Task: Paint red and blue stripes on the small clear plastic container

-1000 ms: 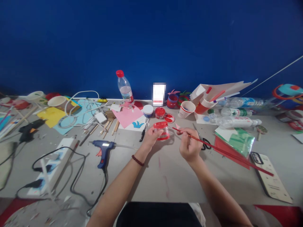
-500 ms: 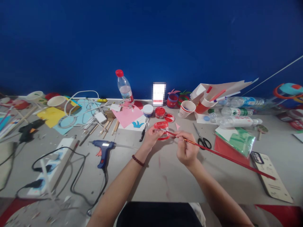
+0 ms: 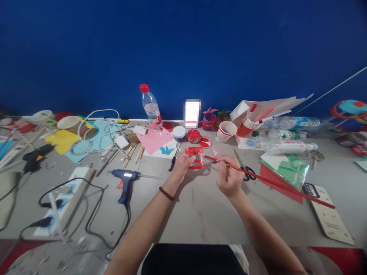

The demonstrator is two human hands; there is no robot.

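Note:
Near the middle of the table, my left hand point(image 3: 181, 168) grips a clear plastic ring-shaped piece point(image 3: 197, 157) with red paint along its upper and lower bands. To its right, my right hand point(image 3: 229, 175) is closed round a long red paintbrush point(image 3: 266, 178), whose tip points left at the clear piece. Whether the tip touches the piece is too small to tell. Just beyond the hands stand an open jar of red paint point(image 3: 194, 135), its red-smeared lid point(image 3: 205, 142) and a white-lidded jar point(image 3: 179, 133).
Scissors point(image 3: 248, 172) lie beside my right hand, with a phone point(image 3: 329, 215) farther right. A paper cup point(image 3: 226, 131) and a bottle point(image 3: 150, 107) stand behind. At left are a blue glue gun point(image 3: 125, 183) and a power strip point(image 3: 64, 200) with loose cables.
My right hand has moved slightly right, drawing the brush tip back from the front of the clear piece. The piece has turned more upright in my left hand.

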